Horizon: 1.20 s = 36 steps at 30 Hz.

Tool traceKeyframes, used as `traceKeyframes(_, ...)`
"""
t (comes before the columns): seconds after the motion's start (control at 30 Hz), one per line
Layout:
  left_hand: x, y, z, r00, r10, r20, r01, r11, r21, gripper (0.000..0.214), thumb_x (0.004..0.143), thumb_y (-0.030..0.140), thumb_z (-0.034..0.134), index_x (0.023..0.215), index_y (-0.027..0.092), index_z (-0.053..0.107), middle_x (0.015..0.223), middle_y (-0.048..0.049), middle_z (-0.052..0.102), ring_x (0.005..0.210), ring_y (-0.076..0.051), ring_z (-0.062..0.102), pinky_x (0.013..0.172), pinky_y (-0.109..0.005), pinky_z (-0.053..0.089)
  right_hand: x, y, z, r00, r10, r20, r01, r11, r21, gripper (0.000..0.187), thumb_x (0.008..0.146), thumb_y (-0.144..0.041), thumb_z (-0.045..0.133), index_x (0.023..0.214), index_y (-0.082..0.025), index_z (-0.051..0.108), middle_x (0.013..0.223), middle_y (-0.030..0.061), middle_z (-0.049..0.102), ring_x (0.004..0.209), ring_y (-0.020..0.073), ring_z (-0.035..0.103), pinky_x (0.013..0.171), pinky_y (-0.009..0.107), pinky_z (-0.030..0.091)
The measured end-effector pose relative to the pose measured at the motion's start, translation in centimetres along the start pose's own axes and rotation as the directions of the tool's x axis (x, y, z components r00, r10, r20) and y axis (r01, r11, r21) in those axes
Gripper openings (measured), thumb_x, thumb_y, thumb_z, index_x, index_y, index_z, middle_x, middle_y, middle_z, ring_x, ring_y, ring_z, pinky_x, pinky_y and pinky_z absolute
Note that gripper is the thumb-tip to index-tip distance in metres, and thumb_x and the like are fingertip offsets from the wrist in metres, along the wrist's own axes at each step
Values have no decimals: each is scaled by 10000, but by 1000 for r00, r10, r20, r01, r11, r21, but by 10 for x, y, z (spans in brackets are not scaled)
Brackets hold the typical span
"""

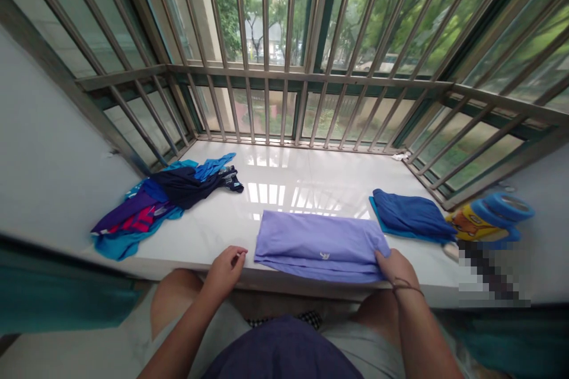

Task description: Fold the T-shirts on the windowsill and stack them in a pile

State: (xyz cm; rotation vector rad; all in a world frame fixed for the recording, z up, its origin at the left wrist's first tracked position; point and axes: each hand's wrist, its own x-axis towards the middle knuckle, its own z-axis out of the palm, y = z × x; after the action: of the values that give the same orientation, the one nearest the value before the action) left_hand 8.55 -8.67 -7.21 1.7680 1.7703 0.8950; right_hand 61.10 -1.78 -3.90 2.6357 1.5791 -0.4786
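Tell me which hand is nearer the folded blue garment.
Right. The right hand is on the lavender garment, just below the folded blue garment; the left hand is much farther left, beside the lavender garment's other end.

Lavender shirt (320, 243), folded flat

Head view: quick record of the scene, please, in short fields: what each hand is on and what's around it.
Left hand: open, just off the lilac garment
Right hand: on the garment's right end
Garment state: folded flat on the sill, small logo showing
To its right: folded blue garment
To its left: heap of clothes
Far right: yellow-and-blue item, partly blurred
Behind: barred window
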Motion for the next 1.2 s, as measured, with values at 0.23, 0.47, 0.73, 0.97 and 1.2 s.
traceKeyframes(0.23, -6, 20, 13, 969, -164, 186, 203, 956, -214, 334, 941, 497, 597, 1017, 240, 797, 972, -60, 811, 916, -261, 741, 837, -364, 569, -29, -42, -41, 921, 29, -389, 29, 989, 142, 361, 1018, -416, 613, 1276, -167, 653, 973, 134, 779, 791, 280, 724, 640, 322, 408)
traceKeyframes(0.47, -7, 43, 42, 856, -303, 419, 515, 578, -633, 609, 771, 719, 799, 1072, 190, 782, 1192, -147, 803, 1068, -296, 767, 914, -391, 620, -110, -161, 7, 607, -617, -502, 713, 701, 0, 241, 965, -145, 593, 1181, -220, 670, 1147, 97, 768, 1018, 235, 708, 869, 306, 529)
traceKeyframes(0.73, -5, 53, 49, 800, -395, 452, 582, 325, -745, 531, 813, 593, 877, 1123, 172, 783, 1138, -135, 802, 987, -229, 765, 907, -347, 617, -152, -219, 102, 349, -903, -250, 905, 394, -159, 228, 964, -102, 629, 1147, -202, 721, 1384, 111, 721, 1193, 293, 677, 981, 415, 598)
traceKeyframes(0.97, 8, 41, 43, 793, -432, 430, 601, 435, -671, 503, 802, 502, 892, 1152, 168, 752, 1102, -122, 812, 930, -205, 775, 864, -313, 612, -141, -193, 113, 308, -902, -302, 949, 313, 33, 432, 907, -72, 649, 1317, -190, 714, 1480, 134, 680, 1396, 301, 607, 1209, 514, 495)
traceKeyframes(1.2, 33, 45, 56, 787, -439, 433, 617, 564, -549, 474, 729, 562, 886, 924, 198, 653, 788, -19, 753, 727, -204, 746, 691, -321, 599, -137, -196, 91, 563, -735, -378, 816, 420, 398, 362, 1092, -229, 465, 1335, -206, 733, 1242, 127, 800, 1136, 272, 777, 1015, 426, 632)
